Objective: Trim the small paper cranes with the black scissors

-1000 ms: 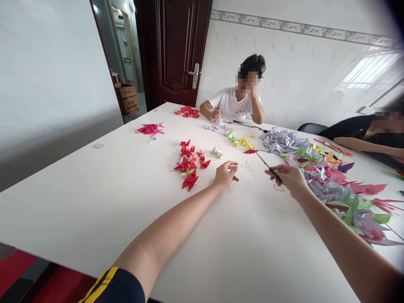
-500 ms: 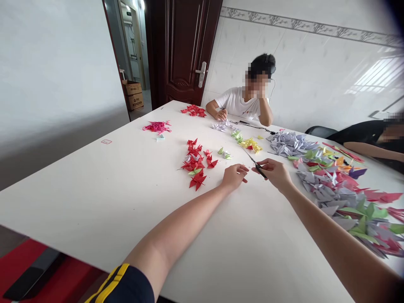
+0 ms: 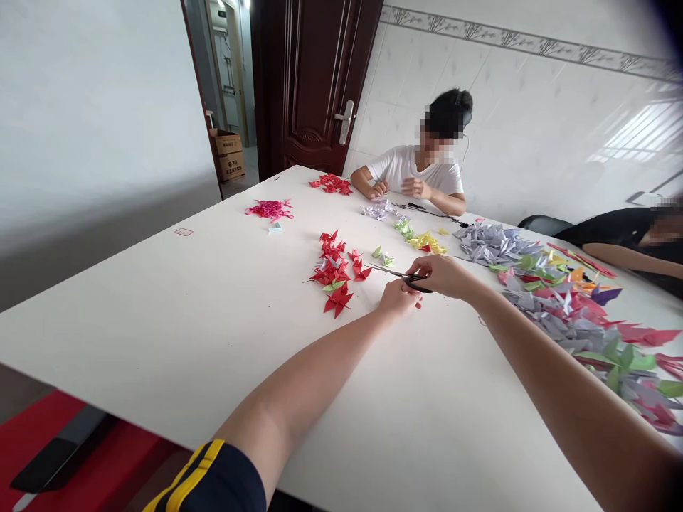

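Note:
My right hand (image 3: 445, 277) grips the black handles of a pair of scissors (image 3: 388, 271), whose thin blades point left over the table. Just beneath the handles is my left hand (image 3: 399, 299), its fingers curled in; what they hold, if anything, is hidden. A green and white paper crane (image 3: 383, 257) lies beyond the blades. To the left is a cluster of red folded paper cranes (image 3: 334, 267), a few white and green ones among them.
A large heap of paper cranes (image 3: 576, 313) covers the right side of the white table (image 3: 160, 341). Yellow cranes (image 3: 427, 242), a pink pile (image 3: 269, 209) and red cranes (image 3: 331, 184) lie farther back. A co-worker (image 3: 416, 171) sits across; another person leans in at right.
My right hand has moved left and turned the scissors, so the blades point left above my left hand. The co-worker across has lowered a hand from the head to the table.

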The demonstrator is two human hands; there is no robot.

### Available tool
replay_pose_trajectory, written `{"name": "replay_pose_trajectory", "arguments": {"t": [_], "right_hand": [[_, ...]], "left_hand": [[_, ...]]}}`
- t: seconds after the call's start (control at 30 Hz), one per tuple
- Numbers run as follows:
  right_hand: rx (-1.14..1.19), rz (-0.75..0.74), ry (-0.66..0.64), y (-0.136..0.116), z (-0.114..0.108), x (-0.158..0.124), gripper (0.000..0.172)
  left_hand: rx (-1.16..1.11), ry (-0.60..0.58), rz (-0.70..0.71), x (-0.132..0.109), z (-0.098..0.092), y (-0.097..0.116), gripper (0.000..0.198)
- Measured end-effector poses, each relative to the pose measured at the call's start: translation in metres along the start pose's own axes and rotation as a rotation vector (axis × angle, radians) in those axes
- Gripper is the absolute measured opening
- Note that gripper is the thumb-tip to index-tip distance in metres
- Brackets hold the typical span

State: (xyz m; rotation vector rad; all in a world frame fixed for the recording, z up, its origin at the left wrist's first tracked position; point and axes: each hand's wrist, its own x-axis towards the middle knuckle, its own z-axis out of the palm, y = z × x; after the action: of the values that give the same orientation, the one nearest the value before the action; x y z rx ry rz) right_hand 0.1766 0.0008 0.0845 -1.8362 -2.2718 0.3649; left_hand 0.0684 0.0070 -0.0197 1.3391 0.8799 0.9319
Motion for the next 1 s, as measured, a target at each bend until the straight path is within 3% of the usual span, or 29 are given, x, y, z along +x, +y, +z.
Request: {"name": "replay_pose_trajectory", "arguments": {"t": [0.1,0.23,0.57,0.87,1.0], "right_hand": [[-0.005,0.068,-0.058,0.001,-0.007,0.009,0.022],[0.198,0.087,-0.199,0.006,-0.008,0.014,0.03],[0.217,0.116,-0.286,0.027,-0.007,0.017,0.032],[0.3,-0.01,-0.24,0.034,-0.005,0.009,0.027],[0.106,-0.016,-0.174,0.019,-0.006,0.007,0.025]], "left_hand": [[0.031,-0.011,0.017,-0.001,0.0,0.001,0.013],[0.073,-0.027,0.039,-0.003,-0.001,0.004,0.014],[0.107,-0.062,0.08,0.003,0.0,-0.006,0.015],[0.187,-0.065,0.076,-0.004,-0.001,0.004,0.017],[0.156,-0.059,0.05,-0.004,-0.001,0.004,0.013]]}}
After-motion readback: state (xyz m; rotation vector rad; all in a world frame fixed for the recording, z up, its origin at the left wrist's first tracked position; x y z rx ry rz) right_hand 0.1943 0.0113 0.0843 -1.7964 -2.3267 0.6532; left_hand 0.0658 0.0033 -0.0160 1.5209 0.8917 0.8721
